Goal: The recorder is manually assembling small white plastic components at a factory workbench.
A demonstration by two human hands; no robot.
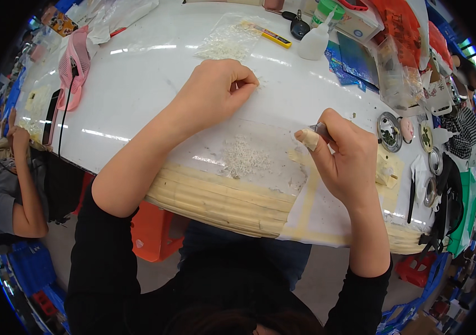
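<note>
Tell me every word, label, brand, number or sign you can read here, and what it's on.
No text is clear enough to quote.
Slim yellow-and-black rectangular object: markings too small.
White cardboard box: print too small.
Crumpled red plastic bag: print blurred.

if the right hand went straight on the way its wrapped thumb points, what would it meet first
Probably the left hand, at its pinched fingers, across a stretch of white tabletop; depth is unclear, so the right hand might pass above or below it instead.
</note>
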